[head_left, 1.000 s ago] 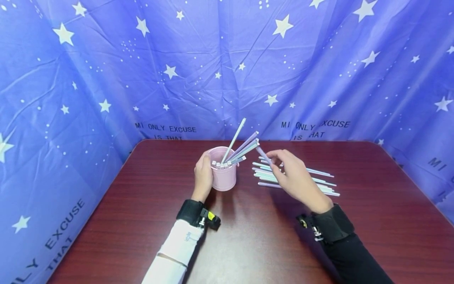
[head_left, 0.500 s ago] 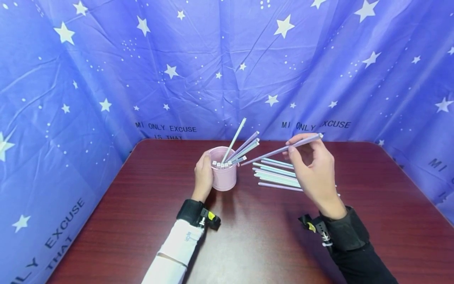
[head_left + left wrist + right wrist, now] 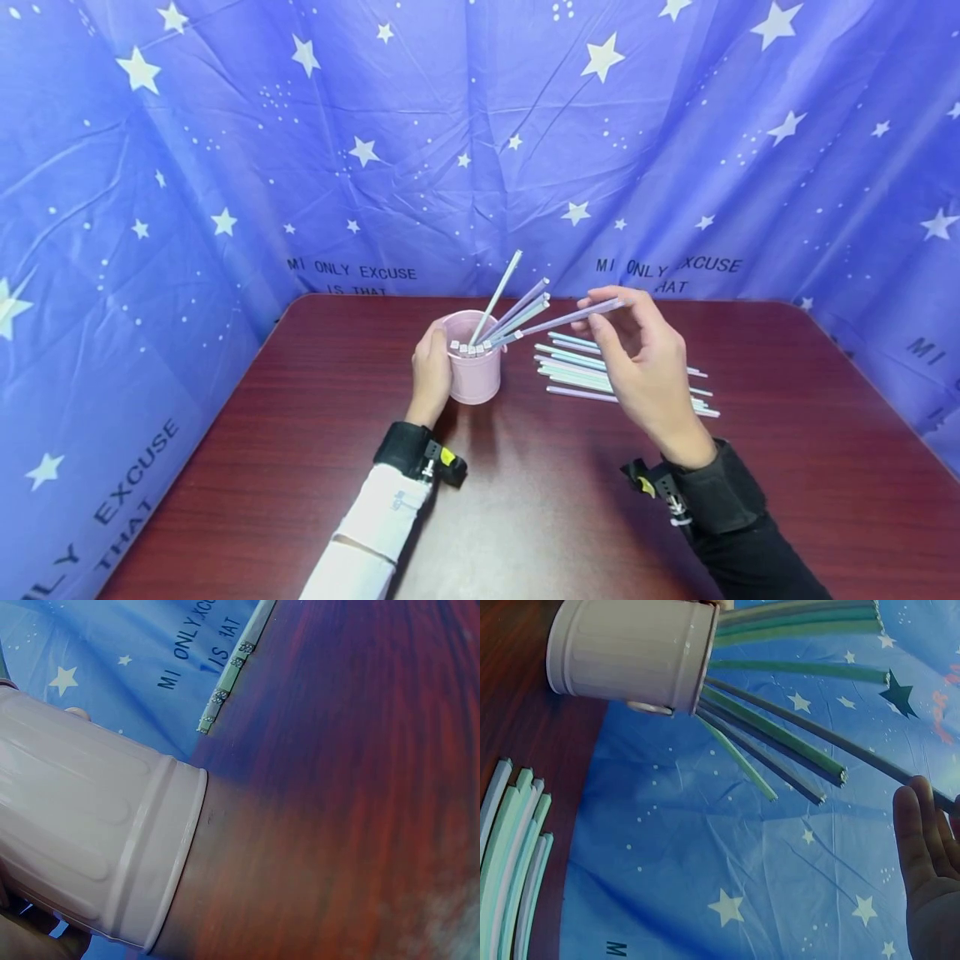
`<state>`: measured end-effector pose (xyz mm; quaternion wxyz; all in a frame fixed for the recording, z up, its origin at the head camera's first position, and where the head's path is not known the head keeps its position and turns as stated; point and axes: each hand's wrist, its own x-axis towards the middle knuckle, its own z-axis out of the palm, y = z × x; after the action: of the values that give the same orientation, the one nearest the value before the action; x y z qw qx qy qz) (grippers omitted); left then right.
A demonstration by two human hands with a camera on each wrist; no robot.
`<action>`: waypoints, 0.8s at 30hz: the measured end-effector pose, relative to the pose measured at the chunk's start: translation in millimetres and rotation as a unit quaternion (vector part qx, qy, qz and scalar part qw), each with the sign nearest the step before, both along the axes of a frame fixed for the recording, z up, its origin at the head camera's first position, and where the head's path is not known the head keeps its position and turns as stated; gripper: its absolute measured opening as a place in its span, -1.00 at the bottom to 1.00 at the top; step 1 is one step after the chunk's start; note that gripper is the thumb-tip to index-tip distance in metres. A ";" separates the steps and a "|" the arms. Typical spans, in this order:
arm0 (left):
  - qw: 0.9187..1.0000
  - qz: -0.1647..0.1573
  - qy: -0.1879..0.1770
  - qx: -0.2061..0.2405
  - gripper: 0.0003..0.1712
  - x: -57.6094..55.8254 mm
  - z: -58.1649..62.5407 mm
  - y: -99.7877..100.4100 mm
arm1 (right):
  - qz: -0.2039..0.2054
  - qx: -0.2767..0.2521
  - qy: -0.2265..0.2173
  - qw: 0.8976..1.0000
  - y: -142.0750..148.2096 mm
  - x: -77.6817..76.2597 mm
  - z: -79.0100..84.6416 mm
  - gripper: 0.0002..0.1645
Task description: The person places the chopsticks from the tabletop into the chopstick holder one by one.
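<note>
Shifting purple stick [image 3: 558, 322] left toward pink bucket [image 3: 476, 382] with right hand [image 3: 648, 367] since the earlier frame, taking low end from just beside the rim to the mouth; keeping left hand [image 3: 430, 375] in the same place on the bucket.

Head view: pinching purple stick near upper end between thumb and fingertips, tilting it up to the right. Gripping bucket round its left side with left hand, standing it upright on red-brown table [image 3: 525, 508]. Leaning pastel sticks [image 3: 495, 297] inside bucket, mostly rightward, plus showing pale square ends [image 3: 471, 350] at near rim. Having loose sticks [image 3: 577, 378] lying on table beneath and beside right hand. Wearing white sleeve [image 3: 367, 517] on left arm, black sleeve [image 3: 757, 558] on right. Facing blue star-printed curtain [image 3: 450, 125] beyond table.

Left wrist view: resting bucket base on table, showing only part of left hand at lower left. Showing loose stick tips at upper middle, against table edge.

Right wrist view: holding purple stick by fingertips at right edge, hiding thumb mostly. Running stick to bucket mouth among fanned pastel sticks, not revealing depth inside. Showing loose sticks at lower left, well apart from fingertips.
</note>
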<state>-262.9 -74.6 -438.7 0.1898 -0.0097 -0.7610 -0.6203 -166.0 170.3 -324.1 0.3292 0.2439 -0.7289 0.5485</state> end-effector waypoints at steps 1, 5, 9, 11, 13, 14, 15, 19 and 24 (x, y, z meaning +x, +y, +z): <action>1.000 -0.001 0.000 0.001 -0.48 -0.1 0.1 0.2 | 0.000 0.008 -0.002 1.000 -0.6 -0.1 -0.8 -0.65; 1.000 -0.002 0.000 0.005 -0.48 -0.5 0.5 1.0 | 0.001 0.032 -0.017 0.999 -1.5 -0.8 -3.9 -0.58; 1.000 -0.003 0.000 0.006 -0.49 -0.5 1.0 1.4 | -0.021 0.063 -0.038 0.997 1.2 -3.0 -6.9 -0.62; 1.000 -0.003 0.002 0.005 -0.49 -0.3 1.5 1.4 | -0.050 0.101 -0.051 0.992 4.2 -5.7 -9.6 -0.67; 1.000 -0.003 0.003 0.004 -0.49 -0.1 1.8 1.3 | -0.078 0.157 -0.069 0.982 8.4 -10.1 -14.0 -0.73; 1.000 -0.002 0.003 0.004 -0.49 -0.1 1.7 1.2 | -0.085 0.188 -0.083 0.975 10.4 -12.6 -16.7 -0.75; 1.000 -0.002 0.003 0.003 -0.49 0.0 1.6 1.1 | -0.087 0.223 -0.099 0.966 12.4 -15.6 -20.4 -0.76; 1.000 0.001 0.002 0.000 -0.48 -0.2 -0.1 0.7 | -0.050 0.370 -0.189 0.908 21.3 -25.3 -39.6 -0.69; 1.000 -0.001 0.005 0.004 -0.48 0.0 -0.9 0.9 | -0.012 0.494 -0.252 0.832 30.7 -30.0 -61.7 -0.67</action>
<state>-262.9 -73.8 -439.6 0.1926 -0.0126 -0.7577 -0.6235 -196.1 201.0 -385.8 -0.0236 0.2186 -0.9634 0.1534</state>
